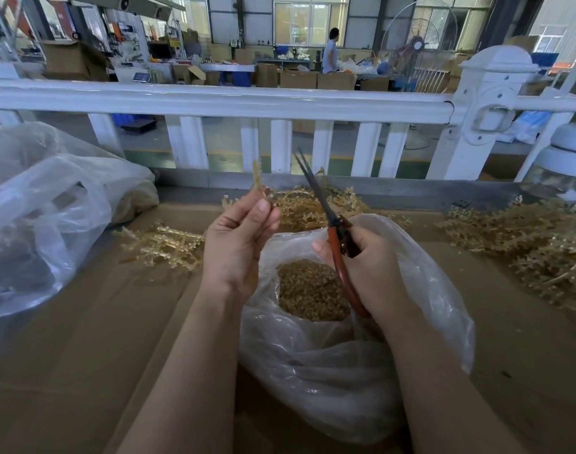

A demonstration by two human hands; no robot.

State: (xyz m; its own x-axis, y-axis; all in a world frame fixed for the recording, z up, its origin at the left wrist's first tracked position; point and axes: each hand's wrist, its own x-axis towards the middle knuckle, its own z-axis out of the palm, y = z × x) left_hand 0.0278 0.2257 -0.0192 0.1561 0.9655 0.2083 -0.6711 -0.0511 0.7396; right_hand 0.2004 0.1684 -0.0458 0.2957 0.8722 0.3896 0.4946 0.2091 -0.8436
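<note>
Above bag [421,267]: snips [316,191] point up-left, blurred strip [257,178] seemingly upright.

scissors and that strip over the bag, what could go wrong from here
1. The scissors point up with their tips slightly apart, near the left hand pinching the strip. A cut low on the strip might nick a finger.
2. The strip seems off to the side of the bag opening, so snipped bits may land on the cardboard, not with the pieces inside.

Left hand [237,244] raised, pinching (palm turned inward); right hand [368,267] lower, curled in a grip.
</note>
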